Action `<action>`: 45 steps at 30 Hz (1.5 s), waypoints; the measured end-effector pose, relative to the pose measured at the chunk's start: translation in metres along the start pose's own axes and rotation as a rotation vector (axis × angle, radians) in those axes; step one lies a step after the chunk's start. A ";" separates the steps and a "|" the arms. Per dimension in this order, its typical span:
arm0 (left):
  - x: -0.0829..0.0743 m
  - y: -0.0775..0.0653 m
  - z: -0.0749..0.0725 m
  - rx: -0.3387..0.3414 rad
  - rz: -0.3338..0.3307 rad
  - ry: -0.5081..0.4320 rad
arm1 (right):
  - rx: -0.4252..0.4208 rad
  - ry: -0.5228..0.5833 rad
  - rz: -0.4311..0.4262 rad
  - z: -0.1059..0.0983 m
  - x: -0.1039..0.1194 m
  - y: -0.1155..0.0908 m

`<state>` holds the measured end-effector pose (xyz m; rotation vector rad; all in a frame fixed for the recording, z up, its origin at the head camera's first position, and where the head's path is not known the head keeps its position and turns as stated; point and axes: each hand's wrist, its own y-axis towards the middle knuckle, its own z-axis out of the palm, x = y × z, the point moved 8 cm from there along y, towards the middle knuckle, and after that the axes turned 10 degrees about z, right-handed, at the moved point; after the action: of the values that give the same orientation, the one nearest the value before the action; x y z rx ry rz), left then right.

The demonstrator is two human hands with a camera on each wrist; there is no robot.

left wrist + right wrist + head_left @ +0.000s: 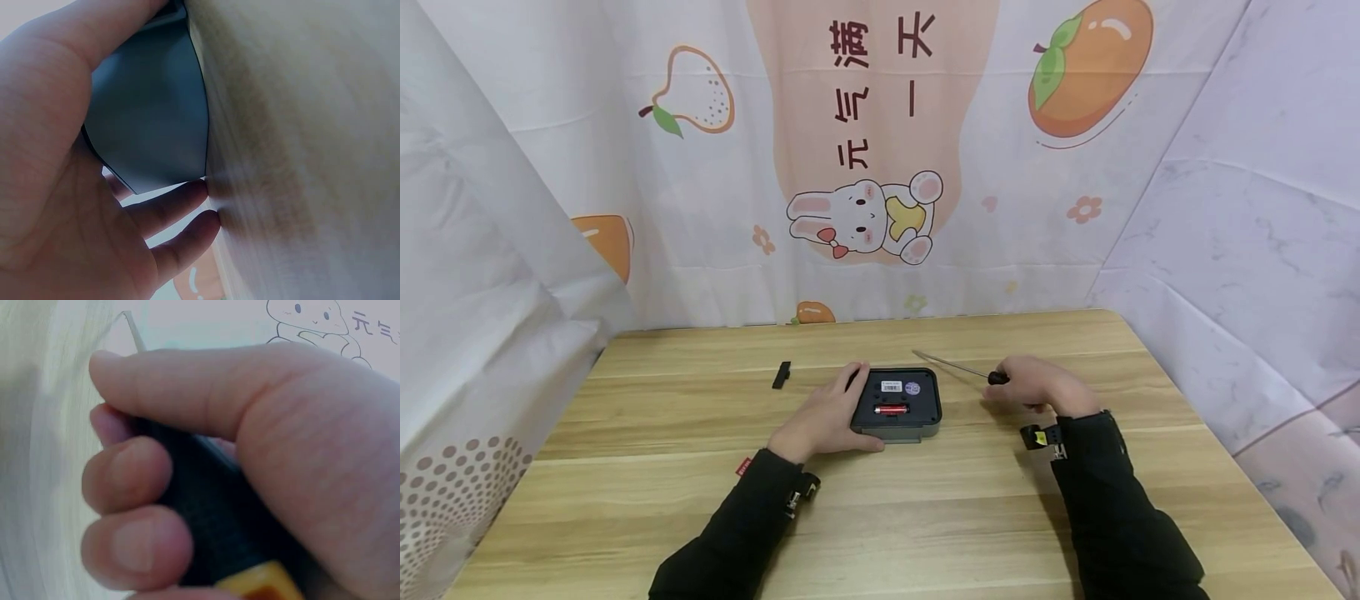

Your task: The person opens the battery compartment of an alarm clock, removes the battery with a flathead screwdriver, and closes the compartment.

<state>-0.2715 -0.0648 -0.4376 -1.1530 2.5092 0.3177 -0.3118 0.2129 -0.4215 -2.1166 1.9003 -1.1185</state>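
Observation:
A small black and grey box-shaped device (925, 417) lies on the table with its back facing up. A red battery (891, 409) sits in its uncovered battery slot, below a white barcode label and a round purple sticker. My left hand (827, 417) grips the device's left end, thumb at the near side and fingers at the far side. In the left wrist view that grey end (153, 112) fills the space by the palm. Over the table to the right, my right hand (1037, 385) holds a screwdriver (997, 378) by its dark handle, its thin metal shaft pointing left beyond the device.
A small black cover piece (781, 375) lies on the wooden table (880, 517), left of the device. A printed cloth (715, 208) hangs along the table's back edge, with more cloth at both sides. Each wrist wears a small camera.

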 end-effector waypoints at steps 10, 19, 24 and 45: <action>0.000 0.000 0.001 0.006 0.001 -0.012 | -0.082 -0.043 -0.051 -0.006 0.005 0.000; 0.001 0.001 0.002 -0.006 0.014 -0.019 | -0.235 -0.150 -0.170 -0.016 0.017 -0.005; 0.003 0.001 0.002 -0.006 0.010 -0.017 | -0.242 -0.146 -0.186 -0.016 0.021 -0.006; 0.001 0.003 0.000 -0.018 0.015 0.001 | -0.221 -0.364 -0.118 -0.013 0.055 -0.053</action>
<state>-0.2744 -0.0635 -0.4384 -1.1417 2.5217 0.3447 -0.2778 0.1812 -0.3600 -2.3723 1.8143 -0.5047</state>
